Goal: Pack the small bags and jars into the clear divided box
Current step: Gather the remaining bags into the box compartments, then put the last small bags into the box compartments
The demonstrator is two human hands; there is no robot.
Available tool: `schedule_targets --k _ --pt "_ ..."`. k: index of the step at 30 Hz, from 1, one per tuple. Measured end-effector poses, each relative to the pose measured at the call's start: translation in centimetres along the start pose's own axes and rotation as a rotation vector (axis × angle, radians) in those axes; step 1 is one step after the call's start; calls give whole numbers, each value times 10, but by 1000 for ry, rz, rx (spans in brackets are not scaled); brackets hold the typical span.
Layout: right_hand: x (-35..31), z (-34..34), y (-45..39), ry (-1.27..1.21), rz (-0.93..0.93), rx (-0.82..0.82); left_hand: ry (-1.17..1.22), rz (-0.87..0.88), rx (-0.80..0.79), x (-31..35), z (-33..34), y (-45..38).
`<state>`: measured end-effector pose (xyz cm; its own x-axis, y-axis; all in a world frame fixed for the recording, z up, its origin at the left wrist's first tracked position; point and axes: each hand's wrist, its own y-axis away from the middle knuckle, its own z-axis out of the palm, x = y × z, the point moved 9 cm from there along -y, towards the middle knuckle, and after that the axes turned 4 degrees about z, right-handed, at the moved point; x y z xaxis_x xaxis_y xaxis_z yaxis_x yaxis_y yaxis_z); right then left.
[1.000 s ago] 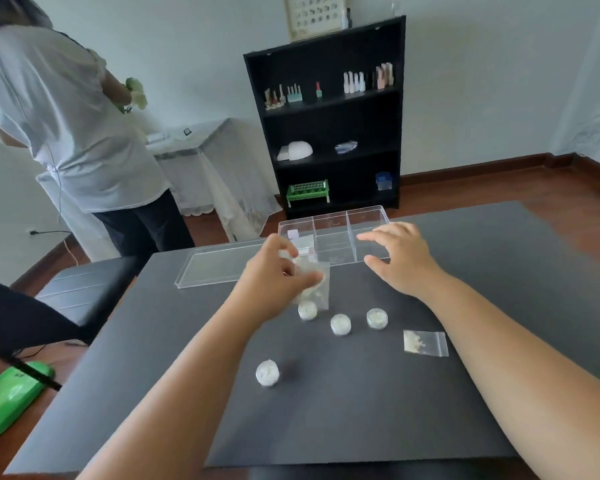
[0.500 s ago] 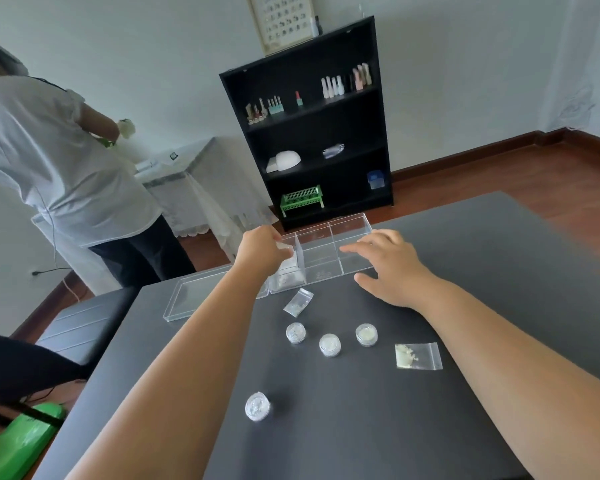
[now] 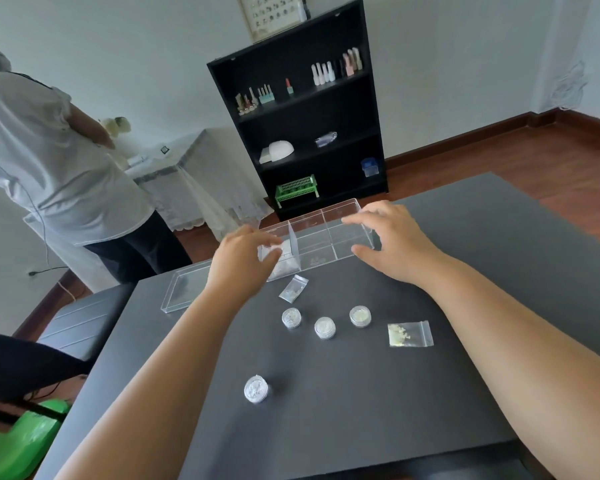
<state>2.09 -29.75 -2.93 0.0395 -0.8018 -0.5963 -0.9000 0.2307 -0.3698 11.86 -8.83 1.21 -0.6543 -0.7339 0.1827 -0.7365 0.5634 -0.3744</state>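
The clear divided box [image 3: 326, 233] stands at the far side of the black table. My left hand [image 3: 239, 265] is at its left compartment, fingers pinched on a small clear bag [image 3: 270, 252] over other whitish bags [image 3: 286, 261] inside. My right hand [image 3: 392, 240] spans the box's right end, with the thumb on the near wall and the fingers over the far wall. On the table lie a small bag [image 3: 293, 289] just in front of the box, another bag [image 3: 410, 334] to the right, and several round jars [image 3: 325, 328], one of them nearer me [image 3: 256, 389].
The clear lid [image 3: 182, 289] lies left of the box at the table edge. A person in a white top [image 3: 49, 161] stands beyond the table at the left. A black shelf unit [image 3: 309, 109] is against the wall. A black seat [image 3: 80, 320] and a green object [image 3: 21, 441] are at the left.
My left hand has carried a bag from above the table to the box's left compartment. One bag now lies in front of the box. My right hand has closed onto the box's right end.
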Motion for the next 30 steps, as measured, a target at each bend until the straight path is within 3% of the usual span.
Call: schedule_targets --k 5,11,19,25,30 --pt "-12 13 39 -176 80 -301 231 70 -246 16 11 62" --pt "13 7 87 -26 239 -451 287 46 -301 -8 21 101" --pt "24 -10 107 143 294 -456 341 -149 -199 -25 38 68" --pt "18 -12 106 90 292 -427 175 -279 -250 -20 63 39" --pt "14 -19 100 51 235 -324 312 -288 -287 -18 70 33"
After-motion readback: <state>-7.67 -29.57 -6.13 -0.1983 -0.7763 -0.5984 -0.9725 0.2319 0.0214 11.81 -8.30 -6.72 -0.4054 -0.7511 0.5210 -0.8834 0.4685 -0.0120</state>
